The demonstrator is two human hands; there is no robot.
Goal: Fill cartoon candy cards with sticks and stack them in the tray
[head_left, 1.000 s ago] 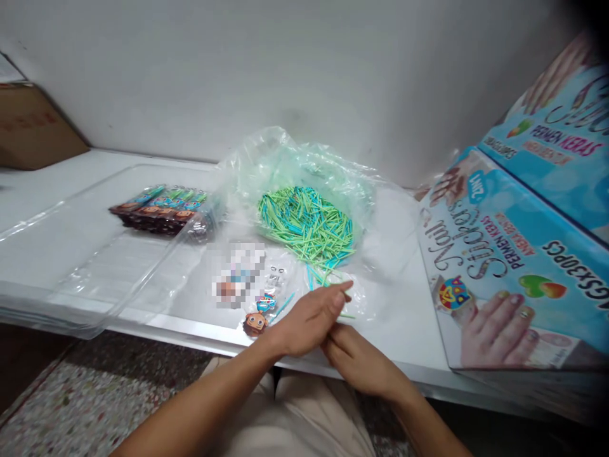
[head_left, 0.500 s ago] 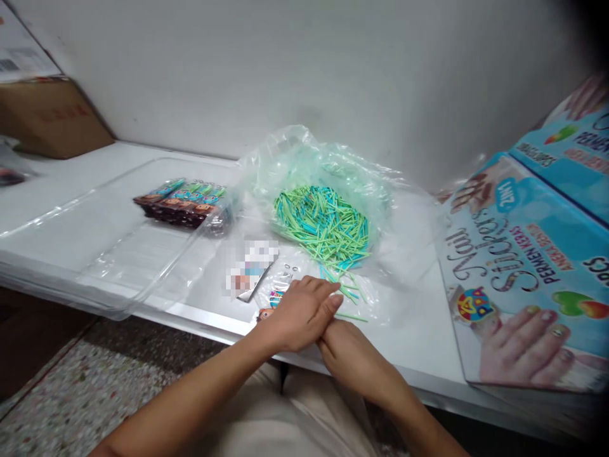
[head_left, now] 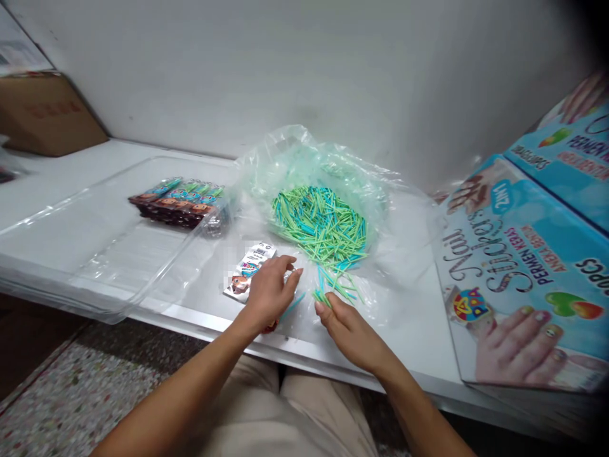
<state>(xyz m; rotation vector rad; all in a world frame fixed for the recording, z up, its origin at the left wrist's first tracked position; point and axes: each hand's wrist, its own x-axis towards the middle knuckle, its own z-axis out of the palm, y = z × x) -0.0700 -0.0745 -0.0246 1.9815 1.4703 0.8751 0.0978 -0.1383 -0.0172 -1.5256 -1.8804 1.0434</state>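
My right hand (head_left: 349, 327) pinches a small bundle of thin green and blue sticks (head_left: 321, 297) between thumb and fingers, just in front of the main heap. Over a printed candy-style packet (head_left: 270, 327) is my left hand (head_left: 272, 289), its thumb and fingers apart; most of that packet is hidden under the hand and wrist. A loose blue stick (head_left: 292, 304) shows between my hands. Beside the left hand lies another flat white and brown packet (head_left: 245, 273). The heap of green and blue sticks (head_left: 328, 222) spills from an open clear plastic bag (head_left: 295, 149).
A clear plastic tray (head_left: 143, 254) on the left holds a stack of brown packets (head_left: 178, 206). Blue "Nail Stickers" boxes (head_left: 528, 273) stand at the right. A cardboard box (head_left: 52, 117) sits at the far left, by the wall. The table's front edge runs close to my lap.
My hands, crossed over each other before, have come apart. The left moved left and the right now shows the pinched bundle of sticks. The view shifted slightly.
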